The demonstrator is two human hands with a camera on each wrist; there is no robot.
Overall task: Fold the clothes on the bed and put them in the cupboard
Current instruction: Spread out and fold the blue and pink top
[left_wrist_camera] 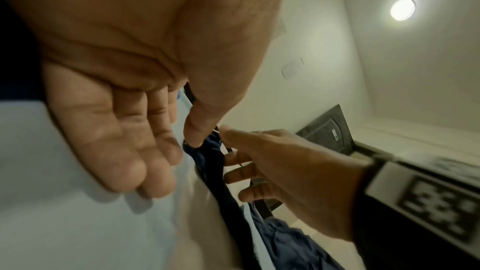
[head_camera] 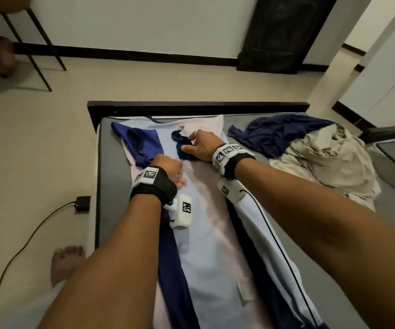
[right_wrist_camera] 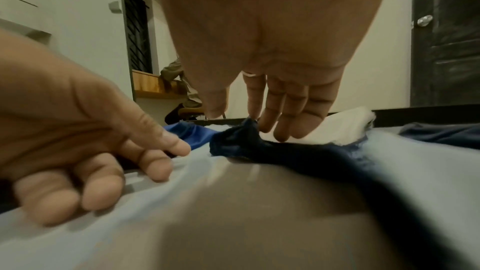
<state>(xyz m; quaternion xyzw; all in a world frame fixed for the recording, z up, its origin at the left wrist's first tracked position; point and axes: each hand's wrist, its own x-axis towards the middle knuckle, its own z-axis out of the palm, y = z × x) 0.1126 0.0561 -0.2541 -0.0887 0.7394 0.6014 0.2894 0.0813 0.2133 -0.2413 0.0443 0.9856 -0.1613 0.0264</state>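
A long light-blue and pale-pink garment (head_camera: 206,233) with navy side panels lies flat along the grey mattress (head_camera: 113,186). Near its far end sits a bunched dark navy piece (head_camera: 184,148), also seen up close (right_wrist_camera: 244,141). My right hand (head_camera: 200,146) is over that bunch, with straight, spread fingers (right_wrist_camera: 280,114) touching the navy and the pale cloth beside it. My left hand (head_camera: 173,173) rests on the garment just nearer me, its relaxed fingers (right_wrist_camera: 91,161) on the light-blue fabric and gripping nothing. A blue sleeve (head_camera: 139,143) lies spread to the left.
A crumpled navy cloth (head_camera: 282,134) and a beige cloth (head_camera: 329,160) lie heaped on the right of the bed. The dark bed frame (head_camera: 191,106) edges the far side. On the floor to the left are a black charger (head_camera: 82,203), chair legs (head_camera: 37,43) and my bare foot (head_camera: 67,262).
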